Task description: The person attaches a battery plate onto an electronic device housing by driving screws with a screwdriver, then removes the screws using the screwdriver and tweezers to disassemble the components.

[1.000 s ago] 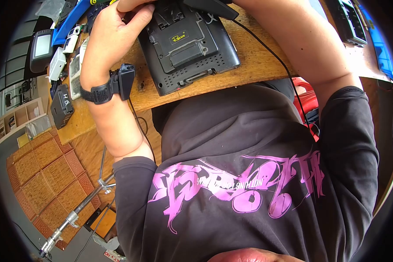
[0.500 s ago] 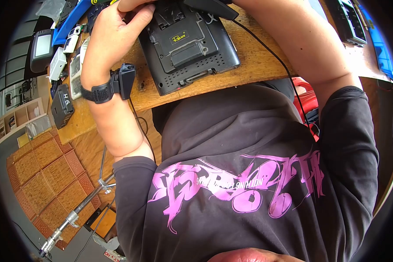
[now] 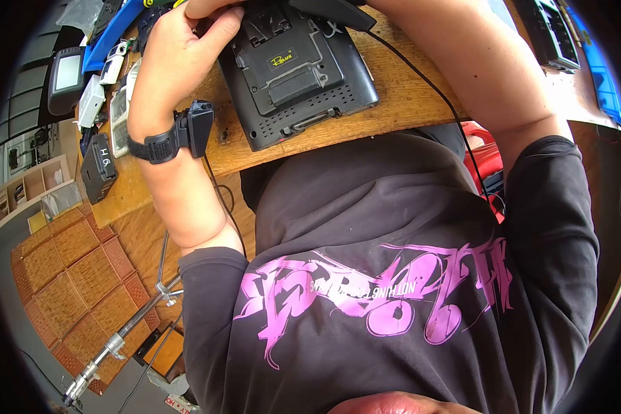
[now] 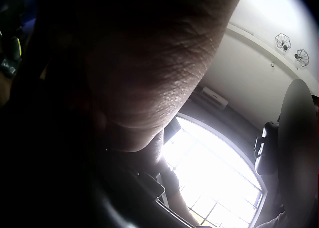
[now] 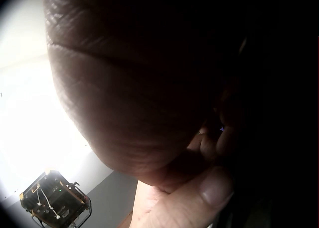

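A black monitor-like device [image 3: 303,83] with a yellow "Rolux" label lies back side up at the table's front edge in the head view. My left hand [image 3: 183,62] is at its upper left corner, thumb towards the casing, fingertips cut off by the frame. In the left wrist view the same hand [image 4: 159,83] looms large and dark. My right hand is outside the head view, its forearm reaching in from the right; the right wrist view shows its shadowed palm side [image 5: 119,98] close beside a thumb and fingers. What either hand holds is hidden.
Small white and black devices [image 3: 91,100] crowd the table's left side, with a black battery-like block [image 3: 99,168] at its edge. A black cable [image 3: 421,72] crosses the table at right. Farther right stands a black case [image 3: 555,34]. A metal stand [image 3: 114,345] is at lower left.
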A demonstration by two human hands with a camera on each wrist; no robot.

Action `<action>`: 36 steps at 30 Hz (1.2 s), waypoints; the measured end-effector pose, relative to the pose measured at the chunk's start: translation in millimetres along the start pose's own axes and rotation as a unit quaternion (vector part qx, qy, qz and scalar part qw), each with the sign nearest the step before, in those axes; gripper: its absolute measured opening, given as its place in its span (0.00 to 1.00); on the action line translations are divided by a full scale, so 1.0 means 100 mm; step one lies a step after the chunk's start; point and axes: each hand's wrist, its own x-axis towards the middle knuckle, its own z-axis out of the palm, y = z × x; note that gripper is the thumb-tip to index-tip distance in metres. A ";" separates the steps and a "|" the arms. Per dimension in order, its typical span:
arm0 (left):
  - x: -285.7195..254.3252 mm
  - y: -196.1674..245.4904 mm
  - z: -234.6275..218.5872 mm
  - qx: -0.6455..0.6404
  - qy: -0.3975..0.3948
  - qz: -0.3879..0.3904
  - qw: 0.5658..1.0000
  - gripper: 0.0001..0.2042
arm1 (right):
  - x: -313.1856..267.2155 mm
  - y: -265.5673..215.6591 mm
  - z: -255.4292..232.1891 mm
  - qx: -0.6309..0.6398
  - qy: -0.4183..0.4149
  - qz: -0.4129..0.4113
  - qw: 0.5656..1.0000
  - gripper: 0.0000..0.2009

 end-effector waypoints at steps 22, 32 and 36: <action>-0.01 0.00 0.01 -0.012 0.002 -0.004 1.000 0.17 | 0.01 -0.02 0.01 0.009 -0.009 0.008 1.000 0.37; 0.00 0.02 0.01 -0.013 0.002 0.006 1.000 0.18 | 0.10 0.00 0.08 0.000 0.017 0.050 0.999 0.37; 0.00 0.01 0.02 -0.010 0.006 -0.006 1.000 0.18 | 0.02 0.01 0.04 0.035 -0.002 0.027 0.999 0.36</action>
